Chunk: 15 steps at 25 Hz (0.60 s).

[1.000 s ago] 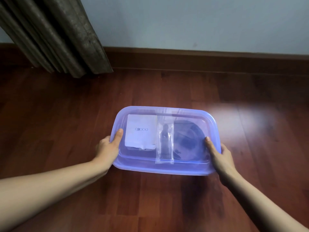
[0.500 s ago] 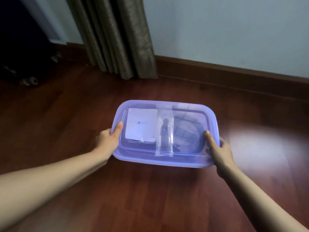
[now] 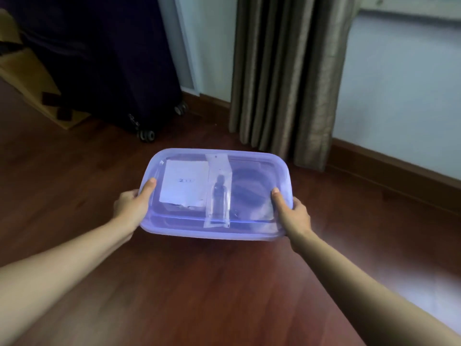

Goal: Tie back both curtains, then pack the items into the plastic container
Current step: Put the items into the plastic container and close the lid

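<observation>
Hands are gripping the two short ends of the plastic container (image 3: 189,232). The left hand (image 3: 131,204) is clasping its end with the thumb laid on the lid and the fingers tucked underneath. The right hand (image 3: 294,213) is doing the same at the other end. Both are holding it level, clear of the wooden floor (image 3: 199,283).

Under the translucent lid a white packet (image 3: 184,183) is lying at the left, a clear sachet (image 3: 218,196) in the middle and a dark coiled item (image 3: 252,191) at the right. The packing looks finished and the lid appears to be on.

Compared with a second ago, the grip is unchanged but the surroundings are shifting. The view is swinging left and upward, so a dark wheeled suitcase (image 3: 112,58) and a cardboard box (image 3: 32,81) are now showing. The curtain (image 3: 287,78), earlier at the top left corner, is now hanging just beyond the container. That suggests the person is carrying the packed container across the room, probably to put it away. Only this curtain's lower length is showing, hanging gathered to the floor; whether it is tied higher up cannot be told.
</observation>
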Tool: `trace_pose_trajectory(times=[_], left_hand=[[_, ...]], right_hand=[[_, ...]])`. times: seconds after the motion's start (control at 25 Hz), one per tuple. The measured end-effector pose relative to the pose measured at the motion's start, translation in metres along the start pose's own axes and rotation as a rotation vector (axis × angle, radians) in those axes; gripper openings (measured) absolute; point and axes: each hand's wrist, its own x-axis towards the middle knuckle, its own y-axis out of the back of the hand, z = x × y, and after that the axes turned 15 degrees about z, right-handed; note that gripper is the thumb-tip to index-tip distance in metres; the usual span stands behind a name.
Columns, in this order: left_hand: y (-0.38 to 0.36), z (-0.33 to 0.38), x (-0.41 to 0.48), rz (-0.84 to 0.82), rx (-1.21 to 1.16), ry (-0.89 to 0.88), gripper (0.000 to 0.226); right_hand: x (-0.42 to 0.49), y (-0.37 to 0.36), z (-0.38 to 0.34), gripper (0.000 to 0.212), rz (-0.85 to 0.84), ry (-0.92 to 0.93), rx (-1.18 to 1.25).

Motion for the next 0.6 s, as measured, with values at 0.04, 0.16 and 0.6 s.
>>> trace_pose_trajectory(times=[0.04, 0.16, 0.6], left_hand=[[0.008, 0.003, 0.012, 0.009, -0.002, 0.020, 0.059], [0.029, 0.018, 0.042, 0.005, 0.020, 0.034, 0.059], [0.024, 0.032, 0.100, 0.087, -0.044, 0.133, 0.057]], right_hand=[[0.000, -0.013, -0.016, 0.057, -0.016, 0.000, -0.009], [-0.004, -0.038, -0.054, 0.064, -0.032, 0.008, -0.053], [0.029, -0.111, -0.103, 0.060, -0.138, -0.020, 0.011]])
